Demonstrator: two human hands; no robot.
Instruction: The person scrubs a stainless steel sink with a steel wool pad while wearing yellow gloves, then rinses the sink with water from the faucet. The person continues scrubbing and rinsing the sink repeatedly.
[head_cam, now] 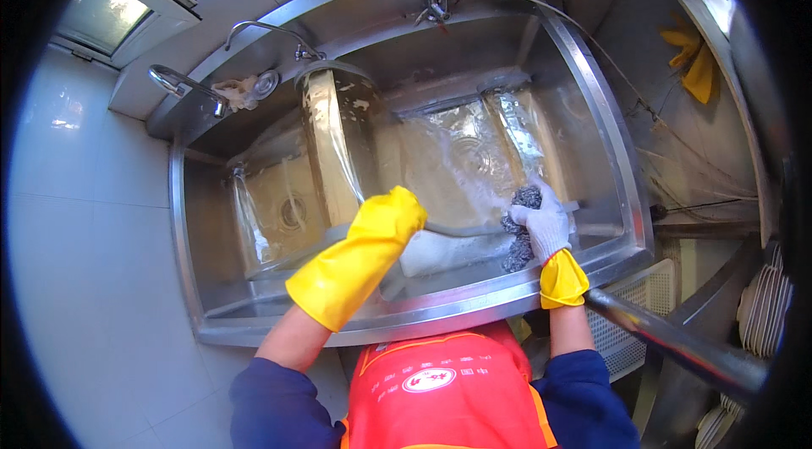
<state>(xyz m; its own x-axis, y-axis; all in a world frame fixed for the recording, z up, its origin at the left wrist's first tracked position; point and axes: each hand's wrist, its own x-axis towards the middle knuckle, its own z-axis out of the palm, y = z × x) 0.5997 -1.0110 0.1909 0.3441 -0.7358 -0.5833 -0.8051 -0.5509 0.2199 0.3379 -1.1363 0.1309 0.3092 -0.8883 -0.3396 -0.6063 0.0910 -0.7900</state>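
Observation:
My left hand (pixel 390 214), in a long yellow rubber glove, is closed into a fist over the front of the stainless steel sink (pixel 501 300). Whether its fingers grip anything is hidden. A grey, hose-like strip (pixel 463 231) runs beside the fist. My right hand (pixel 547 221) wears a white knit glove over a yellow rubber one. It holds a grey steel-wool scouring pad (pixel 523 221) against the right side of the sink. White, blurred splashing water (pixel 466 173) shows in the right basin (pixel 438 182). A raised steel divider (pixel 330 132) separates it from the left basin (pixel 266 195).
Several taps, including a curved one (pixel 184 84), line the back. A cloth and strainer (pixel 263 84) lie behind the left basin. To the right are a steel pipe (pixel 679 341), a white plastic basket (pixel 634 316), stacked plates (pixel 764 306) and a hanging yellow glove (pixel 694 65).

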